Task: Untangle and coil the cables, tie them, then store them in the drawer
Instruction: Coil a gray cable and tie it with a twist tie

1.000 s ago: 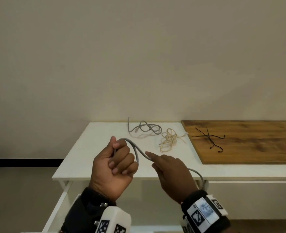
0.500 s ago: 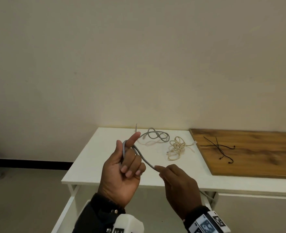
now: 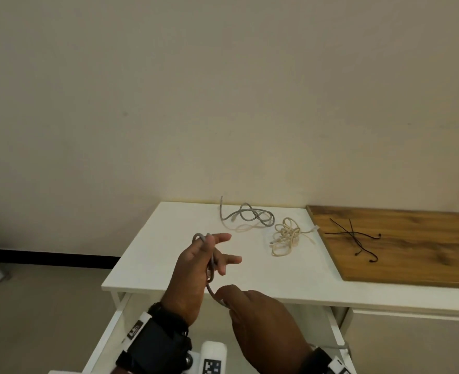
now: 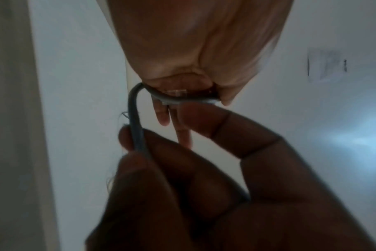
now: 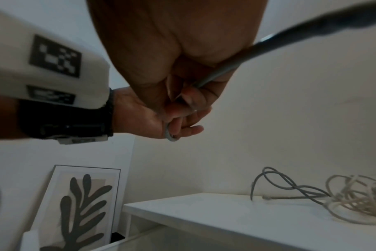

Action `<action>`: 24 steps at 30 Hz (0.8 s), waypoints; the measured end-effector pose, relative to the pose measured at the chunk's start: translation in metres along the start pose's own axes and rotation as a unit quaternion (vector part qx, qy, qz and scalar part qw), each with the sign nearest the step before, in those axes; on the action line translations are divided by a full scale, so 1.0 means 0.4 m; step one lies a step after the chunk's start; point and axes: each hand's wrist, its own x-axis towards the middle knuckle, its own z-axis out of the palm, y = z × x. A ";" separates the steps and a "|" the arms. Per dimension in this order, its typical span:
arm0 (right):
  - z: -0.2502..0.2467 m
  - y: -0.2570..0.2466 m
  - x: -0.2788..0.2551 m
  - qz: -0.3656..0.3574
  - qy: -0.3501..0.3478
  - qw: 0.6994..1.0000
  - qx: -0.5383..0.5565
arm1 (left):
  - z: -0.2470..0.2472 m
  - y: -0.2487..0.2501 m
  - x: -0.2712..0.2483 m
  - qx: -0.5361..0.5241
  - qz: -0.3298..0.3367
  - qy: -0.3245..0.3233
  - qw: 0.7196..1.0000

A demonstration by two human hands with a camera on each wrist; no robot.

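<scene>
Head cam: my left hand (image 3: 196, 268) holds grey cable (image 3: 210, 265) loops over white table (image 3: 152, 255) front edge; right hand (image 3: 255, 311) pinches the tail. Keep tension even, loops same size.

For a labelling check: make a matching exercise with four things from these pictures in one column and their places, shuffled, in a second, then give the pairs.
Things:
1. held grey cable
2. tangled grey cable
3. cream cable
4. black ties

Places:
A. on the wooden board
B. between the tangled grey cable and the board
C. at the white table's back
D. between left hand and right hand

Pairs: 1-D, 2-C, 3-B, 4-A
</scene>
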 end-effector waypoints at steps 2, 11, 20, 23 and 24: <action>-0.012 -0.010 -0.002 -0.005 -0.002 1.000 -0.004 | 0.014 -0.003 -0.010 0.056 -0.004 -0.023 0.998; -0.045 0.013 0.003 0.115 -0.042 0.988 0.097 | -0.004 -0.012 0.001 -0.069 -0.047 0.065 0.994; -0.026 0.139 0.000 0.285 0.008 0.952 0.115 | -0.108 0.043 0.029 -0.299 -0.215 -0.104 0.924; -0.038 0.166 -0.004 0.318 0.048 0.943 0.081 | -0.077 0.036 0.021 -0.336 -0.244 -0.231 0.880; -0.042 0.166 -0.004 0.330 0.040 0.941 0.060 | -0.062 0.035 0.016 -0.341 -0.251 -0.270 0.865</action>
